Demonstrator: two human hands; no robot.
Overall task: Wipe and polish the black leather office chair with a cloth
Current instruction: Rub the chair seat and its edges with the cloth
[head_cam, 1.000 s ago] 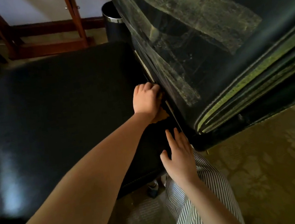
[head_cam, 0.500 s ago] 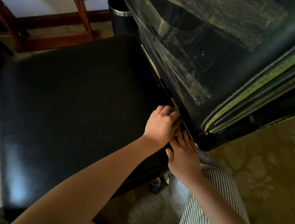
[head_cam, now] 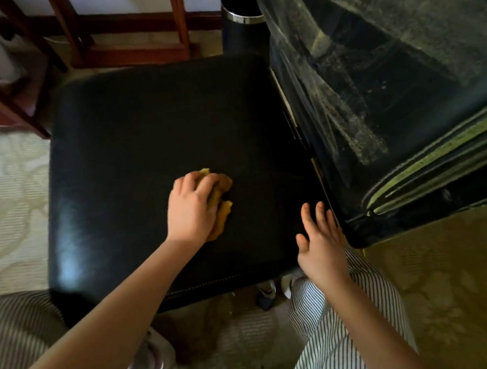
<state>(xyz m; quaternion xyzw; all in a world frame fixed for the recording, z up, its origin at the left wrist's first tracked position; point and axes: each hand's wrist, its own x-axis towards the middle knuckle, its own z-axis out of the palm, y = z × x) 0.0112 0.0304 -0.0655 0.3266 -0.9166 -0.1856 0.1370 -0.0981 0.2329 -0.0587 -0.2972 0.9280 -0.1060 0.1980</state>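
Left hand with cloth moved onto seat (bin behind).

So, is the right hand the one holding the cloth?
No, the left hand grips the yellow cloth on the chair seat, while the right hand holds nothing, fingers straight.

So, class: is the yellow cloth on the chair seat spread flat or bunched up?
Bunched up: the cloth shows as lumpy folds poking out beneath the left hand, which grips it on the seat.
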